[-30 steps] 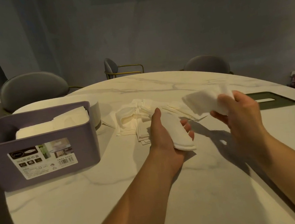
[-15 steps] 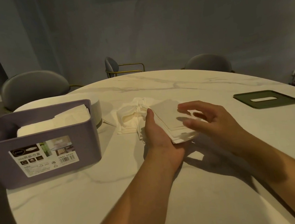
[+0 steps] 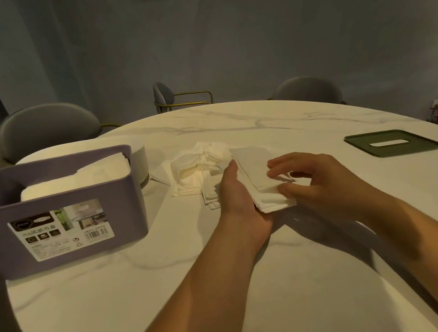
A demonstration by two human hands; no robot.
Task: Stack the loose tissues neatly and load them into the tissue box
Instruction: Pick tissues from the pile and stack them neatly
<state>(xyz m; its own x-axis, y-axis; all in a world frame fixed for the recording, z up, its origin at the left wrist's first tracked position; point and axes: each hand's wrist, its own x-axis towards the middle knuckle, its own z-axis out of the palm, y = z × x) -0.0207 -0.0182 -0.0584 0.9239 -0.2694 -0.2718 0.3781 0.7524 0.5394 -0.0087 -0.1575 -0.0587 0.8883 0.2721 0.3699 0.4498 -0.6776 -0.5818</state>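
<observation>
Tissue stack seemingly between both hands

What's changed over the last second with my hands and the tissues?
The right hand brought its lifted white tissue down and left onto the stack of folded white tissues in the left hand, released it, and now touches the stack's right edge. The left hand kept holding the stack; the purple plastic tissue box, crumpled loose-tissue pile and flat dark green lid stayed put.
</observation>
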